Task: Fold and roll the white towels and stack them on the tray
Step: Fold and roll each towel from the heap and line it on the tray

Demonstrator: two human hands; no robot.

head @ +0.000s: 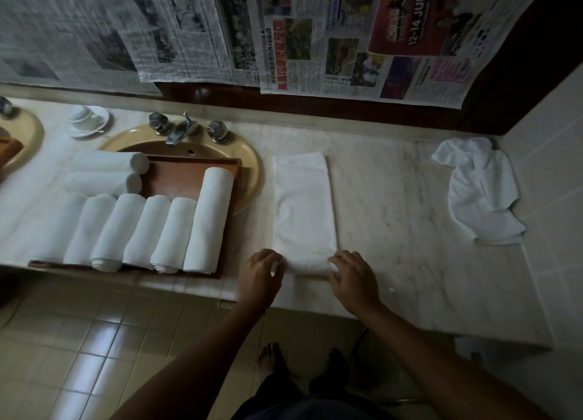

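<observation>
Counter [394,198]: pale marble, runs L to R under a wall papered w/ newspaper [315,41]. Folded towel [303,205]: white, long narrow strip, flat on counter just R of sink, far end toward wall, near end at counter front w/ a low roll started there. Left hand [263,269]: on near-L corner of strip, fingers curled, tips pinching the rolled edge. Right hand [353,276]: on near-R corner, fingers bent over the same edge, gripping it. Tray [186,179]: brown wood, sits across sink [249,179] (tan basin), front edge at counter lip. Rolled towels [164,230]: 8 seen. 6 lie side by side along tray front, ends toward viewer, touching each other; R-most is longest, reaches farther back. 2 more lie crosswise at back-L, 1 behind the other, round ends facing R. Bare tray floor shows between the groups. Loose towel [479,189]: white, crumpled, unfolded, far R of counter beside tiled side wall, well apart from strip. Tap [179,131]: metal spout w/ 2 faceted knobs, behind basin. Cup [83,116]: white, tipped on stacked saucers, back-L of counter. 2nd tan basin edge at far L, contents unclear. Floor [94,340]: glossy tiles; person's bare feet below counter.
</observation>
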